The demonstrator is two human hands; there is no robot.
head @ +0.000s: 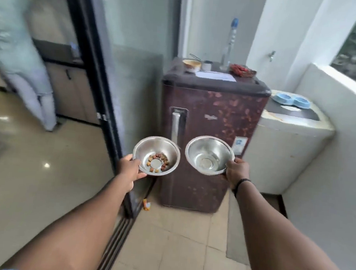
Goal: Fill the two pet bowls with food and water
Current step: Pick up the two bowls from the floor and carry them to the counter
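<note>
Two round stainless-steel bowls are held up in front of a short maroon refrigerator with a floral pattern (211,135). The left steel bowl (156,155), gripped at its near rim by the curled fingers of the left hand (129,169), carries a ring of brown kibble pieces (158,162) around its base. The right steel bowl (209,155), before the refrigerator's lower door, is pinched at its rim by the right hand (236,170) and looks bare inside. On top of the refrigerator stands a clear plastic bottle with a blue cap (229,44). To the refrigerator's right, a pale blue double pet dish (291,100) rests on a white washing machine (288,144).
</note>
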